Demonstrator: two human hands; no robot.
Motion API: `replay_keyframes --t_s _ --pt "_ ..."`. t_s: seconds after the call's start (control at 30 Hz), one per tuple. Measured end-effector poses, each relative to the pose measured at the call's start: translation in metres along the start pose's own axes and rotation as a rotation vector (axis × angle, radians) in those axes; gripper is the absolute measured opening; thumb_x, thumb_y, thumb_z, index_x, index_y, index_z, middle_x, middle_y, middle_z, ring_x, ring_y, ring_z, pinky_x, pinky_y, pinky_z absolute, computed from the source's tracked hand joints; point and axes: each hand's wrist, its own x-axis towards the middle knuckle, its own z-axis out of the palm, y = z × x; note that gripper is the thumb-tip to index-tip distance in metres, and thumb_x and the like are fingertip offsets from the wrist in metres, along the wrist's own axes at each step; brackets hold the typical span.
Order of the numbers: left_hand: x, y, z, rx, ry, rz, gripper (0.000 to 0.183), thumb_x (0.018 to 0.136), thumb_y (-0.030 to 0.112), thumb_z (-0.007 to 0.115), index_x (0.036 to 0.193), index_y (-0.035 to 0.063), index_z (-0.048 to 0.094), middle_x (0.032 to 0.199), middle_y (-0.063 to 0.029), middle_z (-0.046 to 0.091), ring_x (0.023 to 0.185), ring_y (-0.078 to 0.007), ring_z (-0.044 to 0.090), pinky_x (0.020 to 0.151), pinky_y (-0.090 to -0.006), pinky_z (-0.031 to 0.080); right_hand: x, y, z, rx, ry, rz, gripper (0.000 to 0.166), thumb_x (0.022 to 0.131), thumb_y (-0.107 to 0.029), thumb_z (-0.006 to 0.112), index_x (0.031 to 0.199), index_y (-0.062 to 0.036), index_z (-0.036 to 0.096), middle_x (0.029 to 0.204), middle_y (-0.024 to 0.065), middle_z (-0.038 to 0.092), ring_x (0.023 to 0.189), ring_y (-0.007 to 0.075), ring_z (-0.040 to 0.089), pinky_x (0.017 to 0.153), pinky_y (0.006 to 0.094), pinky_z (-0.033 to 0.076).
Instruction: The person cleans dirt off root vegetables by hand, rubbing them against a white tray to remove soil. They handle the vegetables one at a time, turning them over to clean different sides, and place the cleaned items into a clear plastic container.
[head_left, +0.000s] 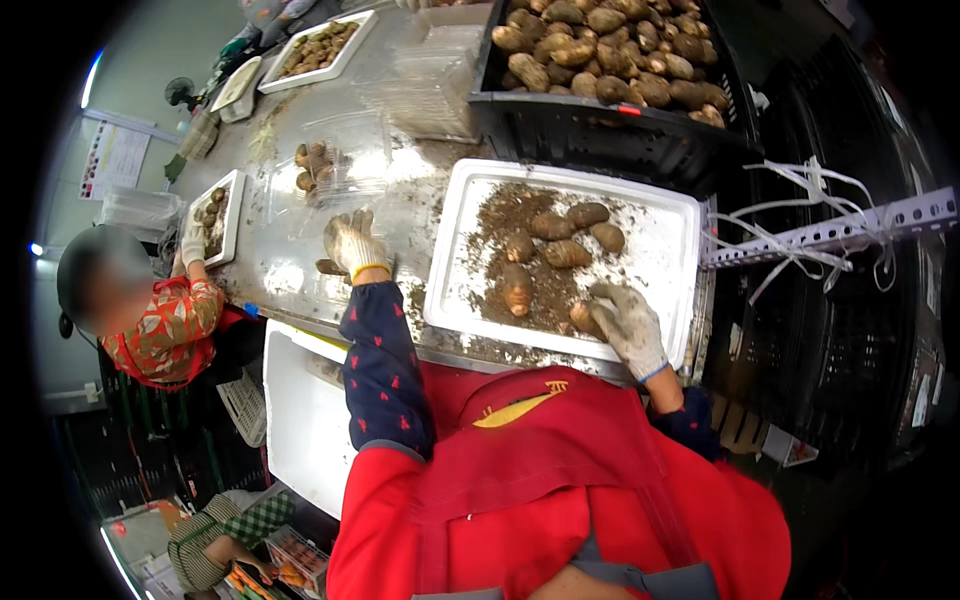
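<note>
A white foam tray lies before me on the metal table, with loose soil and several brown taro corms in it. At its near right part, my right hand, in a soiled knit glove, has its fingers around one small taro. My left hand, gloved too, is left of the tray over the tabletop, fingers spread, and I see nothing held in it; the palm side is hidden. Just beyond it is a clear plastic clamshell box with several small taros at its left side.
A black crate heaped with taros stands behind the tray, beside stacked clear boxes. A perforated metal bar with white straps juts out at right. A white foam box sits below the table edge. At left, a co-worker handles another tray.
</note>
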Motion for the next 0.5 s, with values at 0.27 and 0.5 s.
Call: replay_keyframes --t_s 0.27,0.5 --pt "0.01 0.038 0.007 1.225 0.136 0.838 0.048 0.084 0.009 0.066 0.13 0.0055 0.054 0.135 -0.0142 0.058 0.12 -0.0302 0.061 0.092 -0.0381 0.055 -0.013 0.003 -0.003 0.014 -0.113 0.034 0.027 0.094 -0.023 0.061 0.116 -0.0079 0.065 0.108 0.0161 0.068 0.103 0.0368 0.061 0.089 0.0436 0.05" --pt "-0.038 0.078 0.193 0.044 -0.096 0.016 0.048 0.096 0.019 0.051 0.141 0.0058 0.044 0.137 -0.0231 0.055 0.117 -0.0458 0.059 0.087 -0.0688 0.05 -0.019 0.019 0.002 -0.017 -0.04 0.049 0.027 0.093 -0.024 0.061 0.115 -0.0075 0.063 0.105 0.0175 0.067 0.101 0.0383 0.061 0.087 0.0457 0.05"
